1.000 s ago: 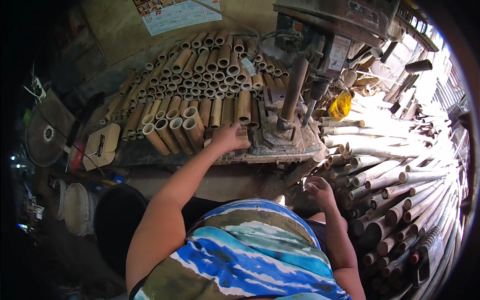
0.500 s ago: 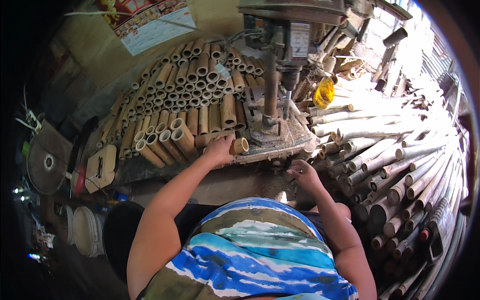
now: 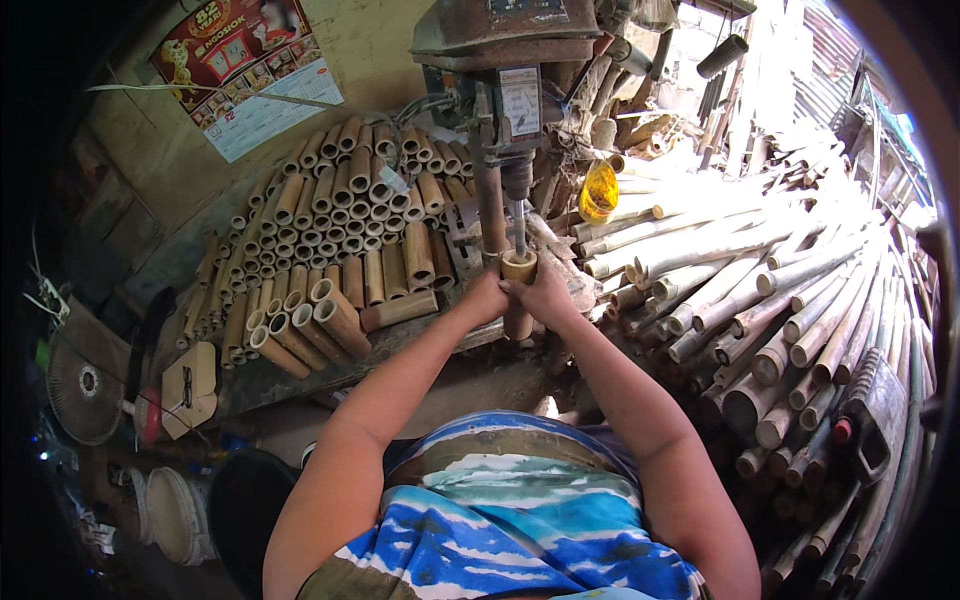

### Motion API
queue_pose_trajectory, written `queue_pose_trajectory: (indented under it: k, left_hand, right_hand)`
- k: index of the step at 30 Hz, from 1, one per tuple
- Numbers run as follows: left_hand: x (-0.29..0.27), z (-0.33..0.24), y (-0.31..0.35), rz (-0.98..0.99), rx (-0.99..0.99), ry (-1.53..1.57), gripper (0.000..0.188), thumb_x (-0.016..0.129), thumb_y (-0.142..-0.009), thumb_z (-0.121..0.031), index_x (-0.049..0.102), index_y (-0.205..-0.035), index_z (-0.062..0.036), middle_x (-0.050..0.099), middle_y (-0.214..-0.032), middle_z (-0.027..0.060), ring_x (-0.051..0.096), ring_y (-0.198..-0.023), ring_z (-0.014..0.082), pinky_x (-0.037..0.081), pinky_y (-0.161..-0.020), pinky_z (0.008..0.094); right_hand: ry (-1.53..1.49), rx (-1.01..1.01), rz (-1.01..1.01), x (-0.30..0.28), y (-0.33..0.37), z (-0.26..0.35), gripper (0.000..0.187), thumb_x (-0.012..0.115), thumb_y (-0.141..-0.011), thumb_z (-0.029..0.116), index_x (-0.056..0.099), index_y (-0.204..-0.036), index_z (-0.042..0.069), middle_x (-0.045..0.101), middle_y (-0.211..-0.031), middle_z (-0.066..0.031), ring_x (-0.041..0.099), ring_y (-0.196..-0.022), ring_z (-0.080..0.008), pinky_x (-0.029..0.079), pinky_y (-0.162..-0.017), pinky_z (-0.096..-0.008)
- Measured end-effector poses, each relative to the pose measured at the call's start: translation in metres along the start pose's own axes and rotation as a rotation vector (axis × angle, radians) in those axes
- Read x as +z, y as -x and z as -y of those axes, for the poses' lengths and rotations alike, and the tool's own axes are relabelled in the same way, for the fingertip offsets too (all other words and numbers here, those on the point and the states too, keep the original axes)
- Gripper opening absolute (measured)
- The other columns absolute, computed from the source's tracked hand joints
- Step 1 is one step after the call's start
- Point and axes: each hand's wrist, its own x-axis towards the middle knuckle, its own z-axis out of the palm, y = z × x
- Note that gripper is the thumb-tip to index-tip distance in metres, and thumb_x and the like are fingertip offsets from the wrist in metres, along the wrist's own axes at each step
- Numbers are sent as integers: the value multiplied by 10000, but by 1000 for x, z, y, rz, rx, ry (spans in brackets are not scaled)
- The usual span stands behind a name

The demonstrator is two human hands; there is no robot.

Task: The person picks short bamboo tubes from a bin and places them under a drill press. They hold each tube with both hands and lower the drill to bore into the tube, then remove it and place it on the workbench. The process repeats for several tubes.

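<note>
Both my hands grip one short bamboo tube upright at the front edge of the bench. My left hand wraps its left side and my right hand its right, close together near the top. Straight above the tube's open end comes the long bit of a drill press; whether its tip is inside the opening I cannot tell. Left of my hands, another bamboo piece lies on its side, beside several upright tubes.
A large stack of cut bamboo tubes fills the bench's back left. Long bamboo poles are heaped at the right, with a chainsaw near them. A yellow bottle hangs beside the press. At far left stand a fan and buckets.
My left hand has gone from the bench to the drill press with a bamboo tube, now upright under the bit. My right hand has risen to hold it too. The view has shifted.
</note>
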Motion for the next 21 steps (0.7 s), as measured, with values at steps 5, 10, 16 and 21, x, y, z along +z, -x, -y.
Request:
queue_pose_trajectory:
  k: [5,10,16,21]
  left_hand:
    - [2,-14,-12,-3,28,21,585,717,-850,-170,485,-1370,-37,642,-1265,210,622,-1168,326,488,-990,415]
    - [-5,-28,-12,-40,155,116,568,691,-880,-104,466,-1396,-32,632,-1288,181,618,-1175,281,478,-1008,393]
    - [-22,-36,-4,-100,91,83,579,709,-847,-103,485,-1377,-35,648,-1269,190,633,-1174,306,488,-994,393]
    - [-36,-44,-1,-147,141,-11,570,717,-826,-131,509,-1350,-42,668,-1236,208,642,-1172,353,496,-973,416]
  right_hand:
    - [22,-76,-99,-16,-3,11,629,816,-782,276,505,-1261,12,654,-1178,-251,616,-1138,-431,489,-959,-491]
    - [46,-127,-111,-24,-6,24,646,766,-793,165,487,-1355,14,637,-1204,-262,601,-1172,-427,487,-981,-483]
    - [8,-197,-132,-14,-15,30,608,808,-772,206,501,-1263,19,669,-1084,-263,634,-1068,-450,502,-913,-507]
    - [-18,-225,-120,-6,-23,32,540,800,-771,174,508,-1200,19,681,-1031,-256,648,-1019,-457,510,-874,-511]
